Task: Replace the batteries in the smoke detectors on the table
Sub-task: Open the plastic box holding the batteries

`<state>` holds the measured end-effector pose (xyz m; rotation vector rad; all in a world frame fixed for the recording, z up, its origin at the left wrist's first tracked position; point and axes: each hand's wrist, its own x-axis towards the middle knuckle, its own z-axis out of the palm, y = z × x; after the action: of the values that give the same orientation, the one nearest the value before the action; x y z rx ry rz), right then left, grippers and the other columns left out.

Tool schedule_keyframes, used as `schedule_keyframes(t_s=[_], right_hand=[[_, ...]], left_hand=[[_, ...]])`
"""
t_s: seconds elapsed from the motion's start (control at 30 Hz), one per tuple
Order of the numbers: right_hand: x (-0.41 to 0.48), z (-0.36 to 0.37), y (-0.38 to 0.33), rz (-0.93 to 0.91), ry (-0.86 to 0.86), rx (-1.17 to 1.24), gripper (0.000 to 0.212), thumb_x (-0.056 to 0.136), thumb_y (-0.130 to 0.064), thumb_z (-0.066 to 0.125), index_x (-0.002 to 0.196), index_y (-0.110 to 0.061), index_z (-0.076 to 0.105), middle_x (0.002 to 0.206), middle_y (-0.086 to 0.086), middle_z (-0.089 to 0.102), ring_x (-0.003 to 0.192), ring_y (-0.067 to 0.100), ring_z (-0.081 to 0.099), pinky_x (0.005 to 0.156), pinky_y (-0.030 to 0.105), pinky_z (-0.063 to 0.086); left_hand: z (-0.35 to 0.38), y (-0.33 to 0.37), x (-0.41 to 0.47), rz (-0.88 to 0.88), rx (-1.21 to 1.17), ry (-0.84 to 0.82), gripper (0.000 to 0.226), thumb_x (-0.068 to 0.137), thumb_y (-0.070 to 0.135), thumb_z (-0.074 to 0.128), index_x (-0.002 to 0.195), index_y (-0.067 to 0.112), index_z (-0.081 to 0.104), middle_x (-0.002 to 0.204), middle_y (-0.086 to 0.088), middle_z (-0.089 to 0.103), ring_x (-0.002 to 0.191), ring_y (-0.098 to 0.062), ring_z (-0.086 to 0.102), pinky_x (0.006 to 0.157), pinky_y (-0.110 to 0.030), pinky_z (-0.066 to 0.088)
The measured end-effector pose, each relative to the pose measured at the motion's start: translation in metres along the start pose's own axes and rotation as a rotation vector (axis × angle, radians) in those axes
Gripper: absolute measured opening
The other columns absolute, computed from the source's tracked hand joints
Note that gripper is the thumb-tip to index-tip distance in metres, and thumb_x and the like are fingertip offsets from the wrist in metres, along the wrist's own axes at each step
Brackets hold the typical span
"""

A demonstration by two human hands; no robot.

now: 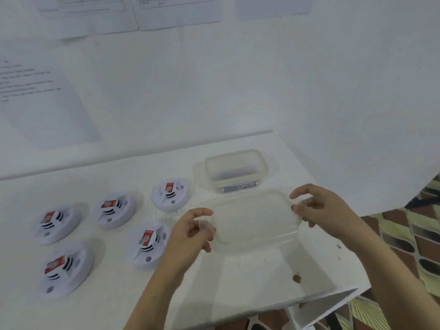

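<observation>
Five white, round smoke detectors lay on the left half of the white table (262,282), each with a red rectangular piece on its upper face. Three sat in a slanted back row: the left detector (56,223), the middle detector (115,210) and the far detector (171,195), which was nearest the box. Two lay closer to the person: the near-left detector (65,267) and the near-centre detector (148,245), the latter just beside the left wrist. None of them was touched by a hand.

To the right of the far detector stood a clear plastic container (237,171), uncovered, with dark batteries (238,185) lying in its bottom; how many could not be made out. Just in front of it the clear lid (256,219) was held roughly level above the table, casting a faint shadow beneath. The left hand (190,234) pinched the lid's left end between thumb and curled fingers. The right hand (326,208) pinched the right end the same way, its forefinger arched over the rim.

A small brown speck (297,278) lay on the table near its front right corner. Printed sheets (35,98) hung on the white wall behind, their text too blurred to read. Patterned floor tiles (404,234) showed past the table's right edge.
</observation>
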<state>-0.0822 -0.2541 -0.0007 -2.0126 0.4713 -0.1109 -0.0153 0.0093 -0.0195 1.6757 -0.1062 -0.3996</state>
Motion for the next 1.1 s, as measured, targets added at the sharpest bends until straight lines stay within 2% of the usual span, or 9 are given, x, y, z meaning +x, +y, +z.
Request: schedule_keyframes(t_s=[0.13, 0.27, 0.37, 0.47, 0.6, 0.8, 0.9, 0.97, 1.1], right_hand=[[0.01, -0.02, -0.016, -0.165, -0.003, 0.212, 0.018, 0.091, -0.012, 0.057, 0.087, -0.019, 0.073, 0.072, 0.002, 0.062, 0.059, 0.011, 0.056, 0.062, 0.021, 0.05], [0.033, -0.044, -0.036, -0.31, -0.245, 0.45, 0.036, 0.074, -0.033, 0.074, 0.106, -0.016, 0.072, 0.081, 0.001, 0.064, 0.073, 0.015, 0.063, 0.073, 0.022, 0.053], [0.074, -0.048, -0.054, -0.338, -0.131, 0.394, 0.015, 0.077, -0.013, 0.072, 0.092, -0.016, 0.073, 0.065, -0.003, 0.056, 0.055, 0.012, 0.051, 0.059, 0.022, 0.048], [0.129, -0.04, -0.072, -0.293, 0.061, 0.246, 0.017, 0.09, -0.017, 0.061, 0.078, -0.018, 0.074, 0.059, 0.001, 0.047, 0.049, 0.013, 0.032, 0.046, 0.021, 0.032], [0.203, -0.021, -0.079, -0.125, 0.046, 0.096, 0.019, 0.087, -0.024, 0.064, 0.072, -0.016, 0.073, 0.069, -0.003, 0.059, 0.05, 0.013, 0.04, 0.049, 0.022, 0.038], [0.269, 0.018, -0.057, 0.152, -0.052, 0.223, 0.013, 0.09, -0.005, 0.061, 0.098, 0.005, 0.058, 0.066, 0.016, 0.058, 0.03, 0.012, 0.053, 0.036, 0.019, 0.049], [0.281, 0.029, -0.048, 0.159, -0.076, 0.169, 0.014, 0.09, -0.005, 0.059, 0.1, 0.005, 0.058, 0.069, 0.013, 0.056, 0.048, 0.015, 0.056, 0.043, 0.02, 0.049], [0.282, 0.033, -0.042, 0.175, -0.108, 0.154, 0.026, 0.092, -0.011, 0.058, 0.113, 0.004, 0.056, 0.08, 0.011, 0.056, 0.063, 0.018, 0.056, 0.052, 0.024, 0.049], [0.257, 0.032, -0.032, 0.113, -0.061, -0.027, 0.041, 0.092, -0.028, 0.055, 0.13, -0.016, 0.048, 0.121, 0.007, 0.054, 0.095, 0.022, 0.056, 0.063, 0.027, 0.045]], left_hand=[[-0.024, 0.025, 0.006, 0.064, -0.194, -0.084, 0.046, 0.063, -0.005, 0.063, 0.106, 0.01, 0.066, 0.073, -0.002, 0.071, 0.069, -0.012, 0.068, 0.06, -0.019, 0.053], [-0.032, 0.057, 0.029, 0.26, -0.025, 0.014, 0.03, 0.083, -0.013, 0.062, 0.097, 0.011, 0.071, 0.066, -0.002, 0.069, 0.06, -0.009, 0.064, 0.057, -0.018, 0.052], [-0.028, 0.079, 0.066, 0.392, 0.124, 0.175, 0.035, 0.09, 0.006, 0.062, 0.063, 0.026, 0.072, 0.059, -0.012, 0.062, 0.048, -0.011, 0.051, 0.047, -0.023, 0.043], [-0.023, 0.094, 0.12, 0.427, 0.152, 0.295, 0.029, 0.092, 0.02, 0.063, 0.065, 0.024, 0.072, 0.043, 0.005, 0.046, 0.042, -0.005, 0.04, 0.046, -0.018, 0.035], [-0.02, 0.095, 0.195, 0.271, 0.251, 0.378, 0.03, 0.093, 0.027, 0.062, 0.068, 0.013, 0.071, 0.036, 0.009, 0.044, 0.035, -0.004, 0.039, 0.049, -0.022, 0.036], [-0.015, 0.071, 0.256, 0.008, 0.309, 0.37, 0.035, 0.093, 0.017, 0.061, 0.059, 0.011, 0.059, 0.054, -0.006, 0.048, 0.036, -0.007, 0.047, 0.037, -0.014, 0.038], [-0.016, 0.059, 0.264, -0.056, 0.308, 0.38, 0.032, 0.093, 0.018, 0.062, 0.064, 0.006, 0.058, 0.064, -0.009, 0.054, 0.052, -0.013, 0.05, 0.037, -0.011, 0.041], [-0.016, 0.054, 0.264, -0.097, 0.293, 0.329, 0.025, 0.092, 0.023, 0.065, 0.088, -0.001, 0.064, 0.082, -0.011, 0.061, 0.062, -0.015, 0.058, 0.048, -0.013, 0.05], [-0.011, 0.05, 0.238, -0.107, 0.426, 0.222, 0.058, 0.086, 0.04, 0.068, 0.133, 0.014, 0.048, 0.124, -0.01, 0.058, 0.109, -0.027, 0.06, 0.096, -0.038, 0.05]])
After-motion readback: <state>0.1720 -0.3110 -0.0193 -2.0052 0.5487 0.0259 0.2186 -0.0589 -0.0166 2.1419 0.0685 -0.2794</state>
